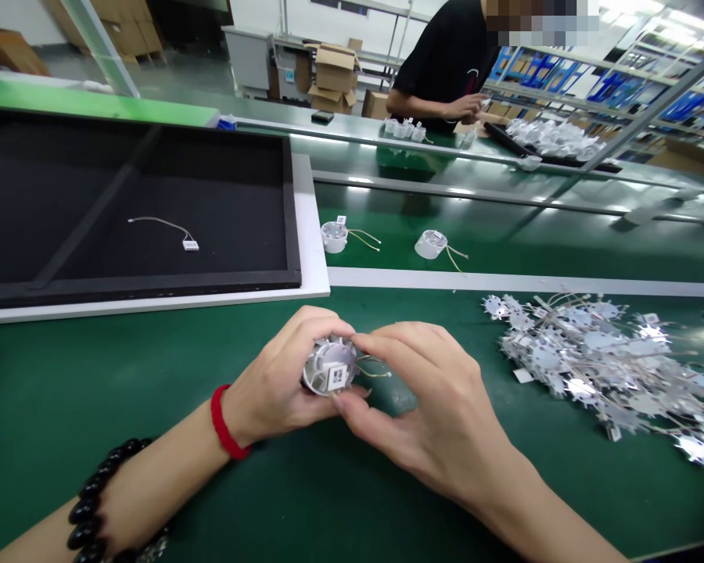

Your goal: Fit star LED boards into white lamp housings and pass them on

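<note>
My left hand (pixel 287 375) is wrapped round a small round clear plastic housing (pixel 315 377), tilted so that its open face shows. Inside it sits a silver toothed disc, and a white square tag (pixel 337 376) with a printed code lies over the front. Thin wires with a white tip stick out on the right. My right hand (pixel 428 399) pinches the housing's right edge, index finger at the top and thumb at the bottom. Both hands are just above the green table (pixel 235 500).
Silver toothed discs with wires (pixel 598 360) lie heaped at right. Beyond a white strip stand two wired housings, one left (pixel 334 237) and one right (pixel 430 245). A black tray (pixel 235 211) holds a wired tag (pixel 191 245). Across the line, a person (pixel 446 62) handles small parts.
</note>
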